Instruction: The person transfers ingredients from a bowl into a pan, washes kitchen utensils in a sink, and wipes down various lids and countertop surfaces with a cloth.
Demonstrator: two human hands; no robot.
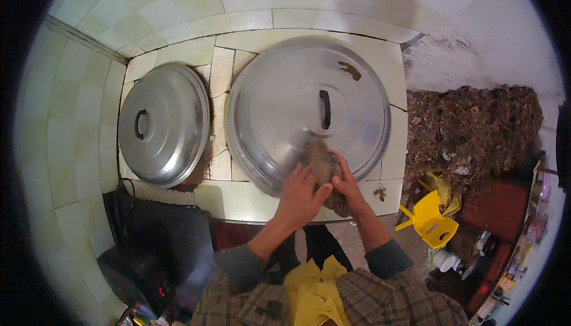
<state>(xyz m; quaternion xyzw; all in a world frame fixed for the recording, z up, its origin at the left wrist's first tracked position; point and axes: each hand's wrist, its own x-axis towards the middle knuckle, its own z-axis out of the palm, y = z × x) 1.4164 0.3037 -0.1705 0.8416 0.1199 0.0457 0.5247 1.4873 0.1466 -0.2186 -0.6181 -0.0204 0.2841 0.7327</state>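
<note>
My left hand (299, 194) and my right hand (350, 185) are on either side of a blurred brown, dry-looking bundle (324, 161), perhaps plant matter. It lies over the near edge of a large round metal lid (276, 103) on the tiled stove top. The lid has a black handle (325, 110) and a brown piece (351, 70) lying near its upper right rim. Left of it sits a smaller metal lid (171, 147) with a black handle. A little brown object (380, 192) lies on the tiles to the right of my right hand.
The tiled ledge (232, 203) runs before me, against tiled walls. To the right are a heap of brown dry plant matter (473, 130), a yellow plastic chair (430, 219) and white containers (445, 260). A black object (163, 232) stands at the lower left.
</note>
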